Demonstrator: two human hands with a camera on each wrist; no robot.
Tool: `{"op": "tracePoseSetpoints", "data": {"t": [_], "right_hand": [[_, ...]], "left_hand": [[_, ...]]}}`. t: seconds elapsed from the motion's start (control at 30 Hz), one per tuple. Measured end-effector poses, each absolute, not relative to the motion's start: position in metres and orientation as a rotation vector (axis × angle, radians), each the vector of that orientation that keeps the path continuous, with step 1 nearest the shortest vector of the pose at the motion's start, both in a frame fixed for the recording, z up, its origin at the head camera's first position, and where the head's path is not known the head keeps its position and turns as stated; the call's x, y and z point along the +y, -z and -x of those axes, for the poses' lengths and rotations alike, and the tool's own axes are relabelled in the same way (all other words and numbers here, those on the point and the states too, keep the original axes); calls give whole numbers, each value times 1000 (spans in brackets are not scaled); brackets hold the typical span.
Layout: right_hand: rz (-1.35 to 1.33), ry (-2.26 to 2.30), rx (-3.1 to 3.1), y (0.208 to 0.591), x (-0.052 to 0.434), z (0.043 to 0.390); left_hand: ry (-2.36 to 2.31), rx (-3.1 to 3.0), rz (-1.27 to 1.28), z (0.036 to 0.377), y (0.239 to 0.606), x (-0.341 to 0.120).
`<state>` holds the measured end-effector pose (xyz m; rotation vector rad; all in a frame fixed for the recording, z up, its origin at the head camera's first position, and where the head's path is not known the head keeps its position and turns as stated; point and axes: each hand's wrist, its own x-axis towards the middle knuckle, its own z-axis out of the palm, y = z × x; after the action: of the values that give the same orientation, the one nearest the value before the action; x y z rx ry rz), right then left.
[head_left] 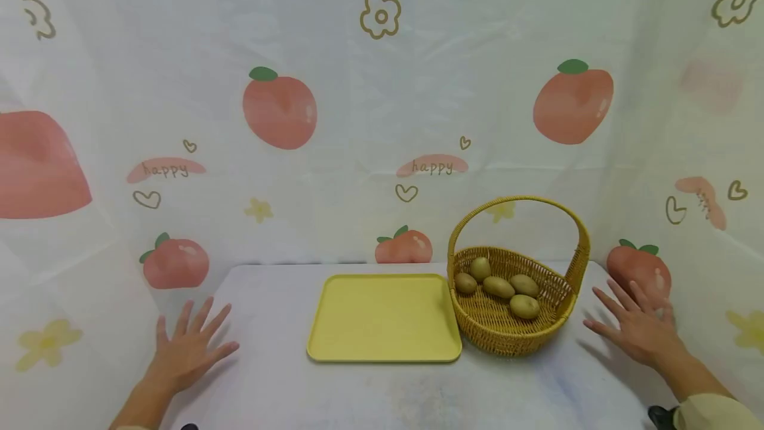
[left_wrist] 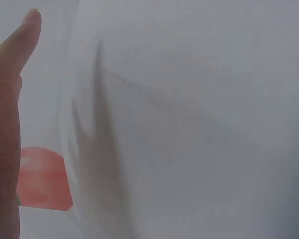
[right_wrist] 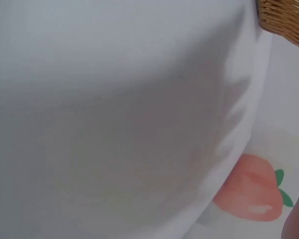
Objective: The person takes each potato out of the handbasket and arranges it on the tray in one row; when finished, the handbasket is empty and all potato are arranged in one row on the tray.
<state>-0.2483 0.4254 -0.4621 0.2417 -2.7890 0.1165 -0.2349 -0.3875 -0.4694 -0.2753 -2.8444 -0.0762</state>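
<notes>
The left hand [head_left: 188, 349] lies flat on the desk [head_left: 382, 390], grip wide and empty. Beside the bare tray [head_left: 384, 317] stands the basket [head_left: 513, 297] with five kiwis [head_left: 500, 286]. The right hand [head_left: 635, 327], spread and empty, hovers near the basket. Nothing is begun; a kiwi wants grasping first.

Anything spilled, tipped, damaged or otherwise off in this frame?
Nothing stands out. The basket sits upright holding five kiwis, beside the bare yellow tray. The left hand and right hand lie open, apart from both.
</notes>
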Motion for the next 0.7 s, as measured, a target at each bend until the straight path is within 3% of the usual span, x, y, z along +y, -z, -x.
{"op": "tracePoseSetpoints", "data": {"t": [0.7], "right_hand": [[-526,-391,-2389,454,385,223]], "left_hand": [[450,-2638,396,228,469,-338]]}}
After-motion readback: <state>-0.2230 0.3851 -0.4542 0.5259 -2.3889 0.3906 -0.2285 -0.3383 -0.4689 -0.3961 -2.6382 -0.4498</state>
